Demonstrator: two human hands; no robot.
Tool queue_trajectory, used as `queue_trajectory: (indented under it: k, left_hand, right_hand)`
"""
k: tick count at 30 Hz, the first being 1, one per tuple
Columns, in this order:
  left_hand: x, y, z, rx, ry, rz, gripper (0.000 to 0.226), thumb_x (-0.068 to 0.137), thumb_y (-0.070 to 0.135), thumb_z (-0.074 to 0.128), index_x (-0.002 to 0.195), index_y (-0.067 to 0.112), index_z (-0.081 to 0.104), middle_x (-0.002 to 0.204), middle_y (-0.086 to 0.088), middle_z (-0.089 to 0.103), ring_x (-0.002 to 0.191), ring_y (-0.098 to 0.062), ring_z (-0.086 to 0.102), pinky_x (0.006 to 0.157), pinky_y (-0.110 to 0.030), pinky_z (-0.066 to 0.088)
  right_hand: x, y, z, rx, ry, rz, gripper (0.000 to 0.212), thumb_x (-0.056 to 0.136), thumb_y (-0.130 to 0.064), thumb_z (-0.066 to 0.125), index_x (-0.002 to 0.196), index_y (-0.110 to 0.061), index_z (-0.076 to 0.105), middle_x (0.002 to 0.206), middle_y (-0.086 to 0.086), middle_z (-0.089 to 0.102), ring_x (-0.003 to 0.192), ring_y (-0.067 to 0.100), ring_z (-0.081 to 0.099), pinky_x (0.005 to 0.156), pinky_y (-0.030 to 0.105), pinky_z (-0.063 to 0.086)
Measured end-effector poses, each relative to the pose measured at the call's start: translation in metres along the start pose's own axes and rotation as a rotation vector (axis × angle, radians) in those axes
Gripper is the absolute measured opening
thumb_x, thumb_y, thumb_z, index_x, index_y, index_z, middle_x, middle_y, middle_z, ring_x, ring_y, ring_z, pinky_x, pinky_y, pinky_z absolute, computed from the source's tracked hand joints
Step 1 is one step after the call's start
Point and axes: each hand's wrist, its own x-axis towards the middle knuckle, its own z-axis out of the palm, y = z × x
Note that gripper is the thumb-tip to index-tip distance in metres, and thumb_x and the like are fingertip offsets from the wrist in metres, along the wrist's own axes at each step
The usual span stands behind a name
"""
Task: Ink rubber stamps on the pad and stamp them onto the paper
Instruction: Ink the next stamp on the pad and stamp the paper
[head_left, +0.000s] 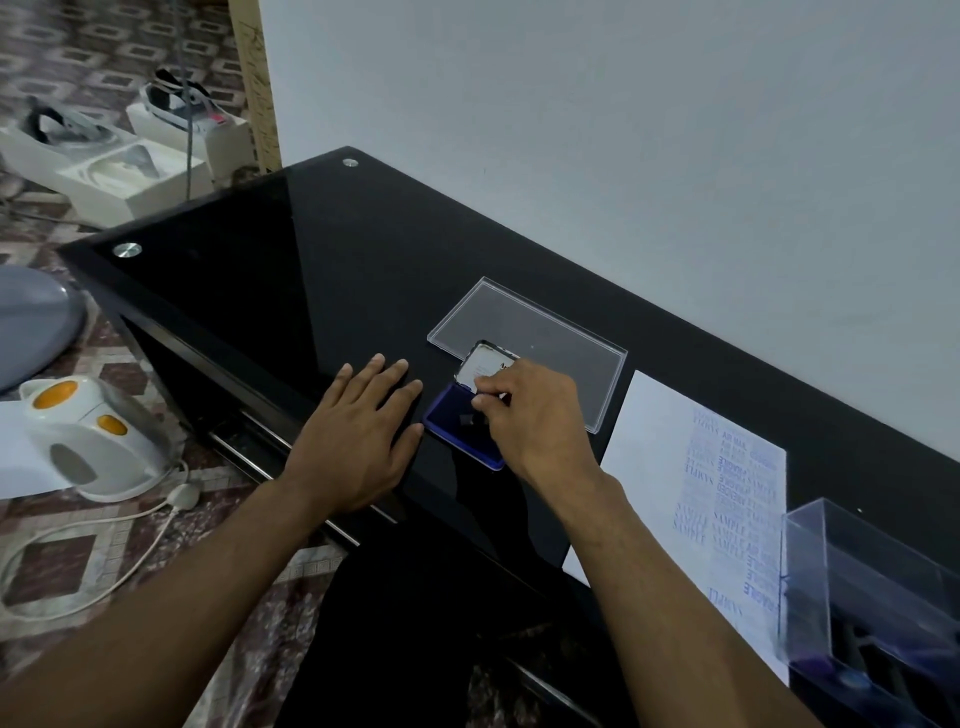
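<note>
Blue ink is what we are after here, so we want the stamp pressed flat and even on the pad, not rocked on one edge. Our right hand (530, 415) has its fingers (485, 401) curled together over the ink pad (457, 434), pinching something small; the stamp itself is hidden under them, so we cannot tell its shape or how it sits. We judge the step to be inking. A light, square press should do, then a straight lift so the face does not smear.

Just left of the ink pad, our left hand (363, 441) lies flat on the black glass table (291, 291), fingers straight and slightly apart, its edge touching or nearly touching the pad. We would keep it there to stop the pad sliding.

The ink pad is a small blue tray, its lid (483, 364) hinged open behind it. Behind that lies a clear plastic cover (545, 322). To the right of the pad sits the paper (665, 467), already crowded with blue prints, and beyond it a clear box (872, 582).
</note>
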Motion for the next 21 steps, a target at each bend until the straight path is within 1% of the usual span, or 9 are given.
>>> queue_trajectory:
  k: [3, 5, 7, 9, 12, 16, 21]
  left_hand:
    - [0.0004, -0.0002, 0.0003, 0.002, 0.003, 0.002, 0.063, 0.102, 0.056, 0.023, 0.150, 0.021, 0.043, 0.161, -0.005, 0.034, 0.153, -0.024, 0.020, 0.124, -0.052, 0.018]
    - [0.0002, -0.0005, 0.0005, 0.001, 0.001, 0.000, 0.064, 0.101, 0.056, 0.021, 0.150, 0.021, 0.043, 0.161, -0.005, 0.034, 0.154, -0.024, 0.019, 0.124, -0.052, 0.018]
    - [0.0003, -0.0007, 0.0007, 0.000, -0.002, -0.003, 0.065, 0.101, 0.057, 0.020, 0.151, 0.022, 0.042, 0.162, -0.005, 0.033, 0.154, -0.023, 0.018, 0.124, -0.051, 0.017]
    - [0.0007, -0.0004, 0.0006, -0.005, -0.001, -0.003, 0.065, 0.101, 0.057, 0.020, 0.151, 0.022, 0.042, 0.162, -0.005, 0.033, 0.154, -0.023, 0.018, 0.124, -0.051, 0.016]
    - [0.0005, -0.0010, 0.0011, -0.005, 0.000, -0.003, 0.065, 0.101, 0.057, 0.020, 0.151, 0.022, 0.042, 0.162, -0.004, 0.032, 0.154, -0.023, 0.017, 0.125, -0.051, 0.016]
    - [0.0006, -0.0014, 0.0016, -0.003, -0.003, -0.005, 0.065, 0.101, 0.057, 0.020, 0.151, 0.023, 0.041, 0.163, -0.004, 0.031, 0.154, -0.023, 0.016, 0.125, -0.050, 0.014]
    - [0.0004, -0.0018, 0.0016, -0.015, 0.000, -0.005, 0.064, 0.100, 0.056, 0.022, 0.151, 0.023, 0.042, 0.162, -0.004, 0.032, 0.154, -0.023, 0.017, 0.125, -0.051, 0.015]
  right_hand:
    - [-0.0013, 0.0007, 0.0006, -0.005, -0.002, -0.002, 0.020, 0.097, -0.021, 0.060, 0.110, -0.018, 0.074, 0.109, -0.004, 0.070, 0.095, 0.005, 0.059, 0.083, 0.011, 0.038]
    - [-0.0012, 0.0006, 0.0019, 0.010, 0.004, 0.006, 0.018, 0.095, -0.020, 0.063, 0.109, -0.019, 0.075, 0.107, -0.006, 0.069, 0.092, 0.002, 0.056, 0.084, 0.013, 0.043]
    - [-0.0006, 0.0000, 0.0024, 0.014, 0.006, 0.010, 0.018, 0.094, -0.020, 0.064, 0.108, -0.020, 0.075, 0.108, -0.006, 0.069, 0.098, 0.006, 0.060, 0.086, 0.014, 0.045]
    - [-0.0010, -0.0010, 0.0011, 0.014, -0.009, 0.014, 0.019, 0.095, -0.020, 0.062, 0.110, -0.019, 0.075, 0.110, -0.005, 0.069, 0.102, 0.007, 0.061, 0.085, 0.011, 0.039]
    - [-0.0018, -0.0014, -0.0006, 0.014, -0.029, 0.011, 0.021, 0.097, -0.020, 0.061, 0.112, -0.018, 0.074, 0.113, -0.004, 0.070, 0.103, 0.008, 0.062, 0.083, 0.010, 0.036]
    - [-0.0021, -0.0015, -0.0028, 0.014, -0.060, 0.022, 0.022, 0.097, -0.019, 0.061, 0.115, -0.018, 0.072, 0.115, -0.004, 0.070, 0.106, 0.010, 0.062, 0.088, 0.013, 0.039]
    - [-0.0031, -0.0010, -0.0033, 0.010, -0.057, 0.026, 0.022, 0.096, -0.020, 0.062, 0.115, -0.020, 0.073, 0.115, -0.006, 0.070, 0.107, 0.009, 0.061, 0.088, 0.012, 0.038]
